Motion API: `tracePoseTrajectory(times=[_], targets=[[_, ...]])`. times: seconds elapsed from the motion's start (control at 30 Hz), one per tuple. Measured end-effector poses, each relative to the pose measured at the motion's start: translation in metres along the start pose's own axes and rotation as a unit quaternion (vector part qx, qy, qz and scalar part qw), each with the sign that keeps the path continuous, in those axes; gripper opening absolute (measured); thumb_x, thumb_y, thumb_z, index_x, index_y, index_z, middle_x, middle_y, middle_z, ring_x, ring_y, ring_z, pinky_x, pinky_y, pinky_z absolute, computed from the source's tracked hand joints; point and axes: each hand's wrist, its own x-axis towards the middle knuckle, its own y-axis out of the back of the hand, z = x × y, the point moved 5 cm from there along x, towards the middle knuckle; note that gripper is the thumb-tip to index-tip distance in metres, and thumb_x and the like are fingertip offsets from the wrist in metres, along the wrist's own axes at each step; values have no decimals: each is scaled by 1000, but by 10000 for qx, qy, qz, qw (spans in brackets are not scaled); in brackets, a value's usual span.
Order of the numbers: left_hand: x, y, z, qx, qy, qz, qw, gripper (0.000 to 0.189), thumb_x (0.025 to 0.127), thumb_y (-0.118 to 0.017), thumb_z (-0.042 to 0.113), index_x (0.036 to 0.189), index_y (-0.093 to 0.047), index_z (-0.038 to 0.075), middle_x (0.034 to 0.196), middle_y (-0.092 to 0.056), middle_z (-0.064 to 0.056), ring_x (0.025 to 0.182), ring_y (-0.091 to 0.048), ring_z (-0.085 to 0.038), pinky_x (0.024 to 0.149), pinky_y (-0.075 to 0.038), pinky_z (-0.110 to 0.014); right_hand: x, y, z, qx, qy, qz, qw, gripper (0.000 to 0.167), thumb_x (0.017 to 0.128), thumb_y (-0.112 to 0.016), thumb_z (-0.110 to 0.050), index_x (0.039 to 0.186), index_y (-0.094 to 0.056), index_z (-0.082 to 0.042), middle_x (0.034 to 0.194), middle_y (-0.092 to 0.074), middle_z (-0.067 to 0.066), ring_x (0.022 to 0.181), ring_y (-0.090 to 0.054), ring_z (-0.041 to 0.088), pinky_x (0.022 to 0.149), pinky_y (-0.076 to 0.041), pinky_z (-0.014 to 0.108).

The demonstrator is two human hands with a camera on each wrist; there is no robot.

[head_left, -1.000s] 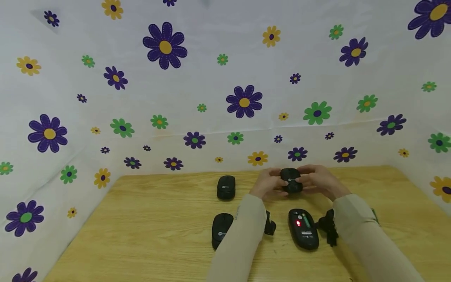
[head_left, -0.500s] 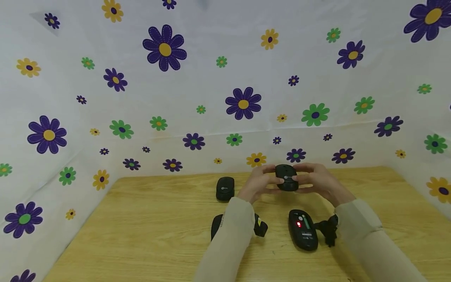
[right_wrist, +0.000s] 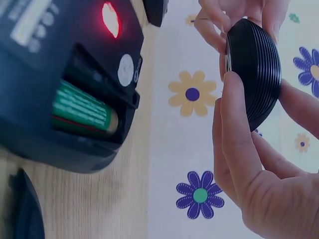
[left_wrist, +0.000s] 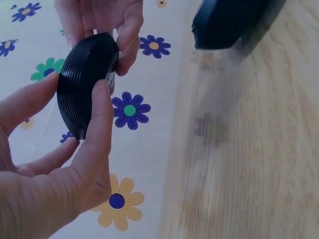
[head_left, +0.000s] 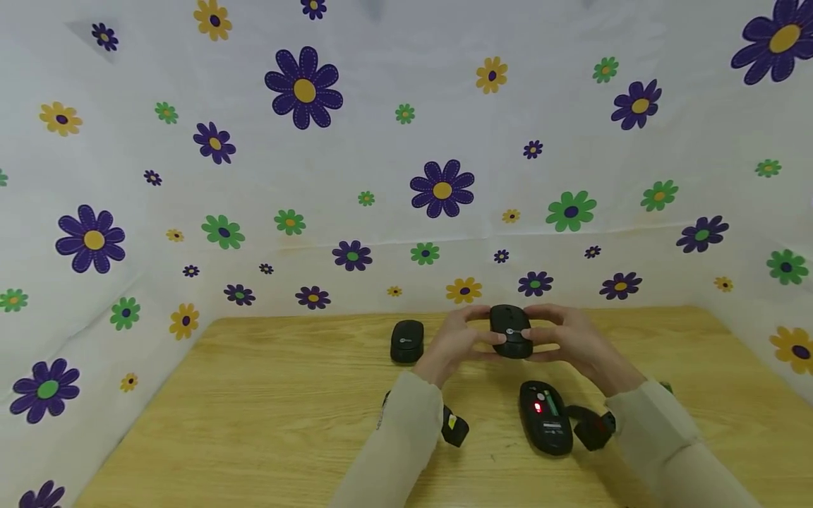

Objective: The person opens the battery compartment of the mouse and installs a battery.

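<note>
Both hands hold one black computer mouse (head_left: 510, 331) near the back of the table, its buttoned top facing the head camera. My left hand (head_left: 452, 344) pinches its left side, and my right hand (head_left: 576, 344) pinches its right side. Fine ridges line the side of the mouse (left_wrist: 79, 79) in the left wrist view. Closer to me, another mouse (head_left: 546, 420) lies underside up with a red light glowing. Its battery bay is uncovered, and a green battery (right_wrist: 82, 109) sits inside.
A third black mouse (head_left: 406, 341) stands upright to the left of my hands. Black wrist camera mounts (head_left: 593, 427) hang below both sleeves. My left sleeve hides most of a dark thing on the table (head_left: 394, 466). Behind the table hangs a flowered cloth (head_left: 356, 141).
Both hands have shifted the held mouse slightly left, up at first and then back down in view. My left forearm has moved left and now covers most of the front-left mouse.
</note>
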Motion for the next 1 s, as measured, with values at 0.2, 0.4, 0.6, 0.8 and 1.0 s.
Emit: tracePoseTrajectory(times=[0.2, 0.4, 0.6, 0.8, 1.0], targets=[[-12, 4, 0, 109, -122, -13, 9999, 64, 86, -73, -9, 145, -53, 3, 141, -53, -12, 101, -69, -29, 83, -61, -47, -7, -9, -3, 111, 141, -17, 9998, 62, 98, -62, -4, 150, -32, 13, 152, -31, 36, 102, -67, 29, 83, -61, 45], [-23, 9, -2, 45, -216, -49, 9997, 64, 85, -73, -11, 144, -53, 2, 141, -52, -13, 101, -69, -30, 77, -62, -44, -13, -18, -4, 262, 147, -94, 9995, 63, 97, -62, -3, 150, -32, 13, 152, -31, 36, 101, -66, 28, 84, -61, 45], [-33, 10, -3, -41, -219, -108, 9997, 65, 85, -73, -11, 145, -53, 2, 142, -50, -12, 99, -69, -29, 78, -62, -43, -20, -23, -3, 322, 124, -101, 9994, 62, 97, -62, -3, 150, -32, 13, 152, -32, 35, 100, -66, 28, 83, -61, 46], [-44, 11, -1, -113, -235, -133, 9996, 65, 85, -73, -10, 145, -52, 2, 140, -50, -12, 97, -69, -29, 82, -60, -48, -26, -28, -4, 324, 251, -120, 9991, 61, 98, -61, -3, 150, -32, 13, 152, -31, 35, 107, -65, 33, 86, -59, 49], [-55, 11, -1, -190, -328, -234, 9990, 65, 85, -72, -11, 146, -51, 1, 140, -49, -13, 99, -69, -31, 84, -59, -52, -35, -32, -5, 395, 323, -141, 9986, 62, 98, -63, -2, 150, -32, 11, 153, -29, 34, 112, -63, 35, 85, -60, 48]])
